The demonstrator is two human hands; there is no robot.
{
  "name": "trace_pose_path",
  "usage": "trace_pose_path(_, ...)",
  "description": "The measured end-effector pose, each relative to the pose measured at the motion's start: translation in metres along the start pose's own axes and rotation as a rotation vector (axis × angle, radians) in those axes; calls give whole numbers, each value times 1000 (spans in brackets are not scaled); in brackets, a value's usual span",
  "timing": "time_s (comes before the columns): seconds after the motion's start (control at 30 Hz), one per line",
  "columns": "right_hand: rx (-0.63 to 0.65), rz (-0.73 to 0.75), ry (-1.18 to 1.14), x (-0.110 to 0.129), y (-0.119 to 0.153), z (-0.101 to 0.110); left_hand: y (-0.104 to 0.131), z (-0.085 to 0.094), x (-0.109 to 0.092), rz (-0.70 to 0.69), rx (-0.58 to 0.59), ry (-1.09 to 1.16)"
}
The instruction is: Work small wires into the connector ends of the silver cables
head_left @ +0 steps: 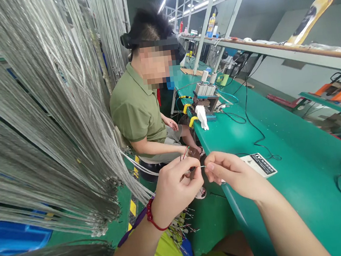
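Observation:
My left hand (177, 187), with a red cord bracelet (151, 216) at its wrist, is closed in a pinch over the near edge of the workbench. Between its fingertips and those of my right hand (232, 172) runs a short, thin, pale wire (203, 166). The right thumb and fingers pinch the other end of that wire. What else lies inside the left fingers is hidden. Grey braided cables (139, 189) come down from the left behind my left forearm. Below the hands, at my lap, several cable ends (183, 225) show loose thin wires.
Dense grey cables (46, 97) hang on the left. A seated co-worker (139, 111) in a green shirt is ahead. On the green bench (290, 209) stand a press-like machine (206, 99), a printed card (259, 165) and black cords. A shelf (259, 46) with bottles runs above.

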State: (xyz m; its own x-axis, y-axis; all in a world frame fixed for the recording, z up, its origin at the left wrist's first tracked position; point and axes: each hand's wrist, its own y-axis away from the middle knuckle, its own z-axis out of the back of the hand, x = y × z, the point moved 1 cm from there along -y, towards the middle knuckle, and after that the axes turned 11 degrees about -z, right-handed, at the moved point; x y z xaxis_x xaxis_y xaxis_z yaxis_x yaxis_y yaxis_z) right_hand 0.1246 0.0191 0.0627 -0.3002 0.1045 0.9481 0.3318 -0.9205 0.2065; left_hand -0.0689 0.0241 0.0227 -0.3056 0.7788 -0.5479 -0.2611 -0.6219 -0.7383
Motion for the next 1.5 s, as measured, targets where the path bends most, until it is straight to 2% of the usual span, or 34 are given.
trace_pose_path(0.17, 37, -13, 108, -4, 1, 7, 0, 2, 3, 3, 28, 65)
trace_pose_path(0.27, 4, 74, 184, -5, 1, 11, -1, 2, 3, 1, 89, 102)
trace_pose_path(0.4, -90, 216, 437, -2, 1, 11, 0, 2, 3, 3, 167, 104)
trace_pose_path(0.5, -203, 397, 635, 0, 2, 10, 0, 1, 4, 19, 192, 91)
trace_pose_path(0.63, -350, 804, 934, -1, 5, 10, -2, 1, 4, 41, 168, 110)
trace_pose_path(0.7, -420, 957, 1070, -3, 7, 10, -3, 2, 3, 57, 141, 118)
trace_pose_path(0.8, -524, 1088, 1213, -6, 8, 9, -4, 2, 2, 93, 103, 121)
trace_pose_path(0.93, -611, 1146, 1264, -13, 4, 6, -4, 0, 1, 137, 91, 130)
trace_pose_path(1.0, -621, 1118, 1210, -14, 1, 4, -4, -1, 1, 136, 91, 104)
trace_pose_path(1.1, -607, 993, 1018, -9, -1, 1, -3, -1, 1, 105, 82, 37)
trace_pose_path(1.17, -644, 871, 821, -4, 1, 1, -3, -1, 0, 78, 59, -1)
trace_pose_path(1.23, -672, 678, 608, 1, 4, 2, -3, -2, -1, 55, 31, -21)
trace_pose_path(1.3, -600, 423, 406, 3, 6, 4, -2, -3, -1, 34, 9, -24)
trace_pose_path(1.37, -456, 203, 232, 2, 4, 4, -2, -4, -3, 14, -2, -14)
trace_pose_path(1.43, -343, 74, 101, 1, 2, 4, -2, -4, -4, -3, -14, 1)
trace_pose_path(1.5, -285, 20, 11, 0, -1, 4, -1, -4, -4, -13, -25, 12)
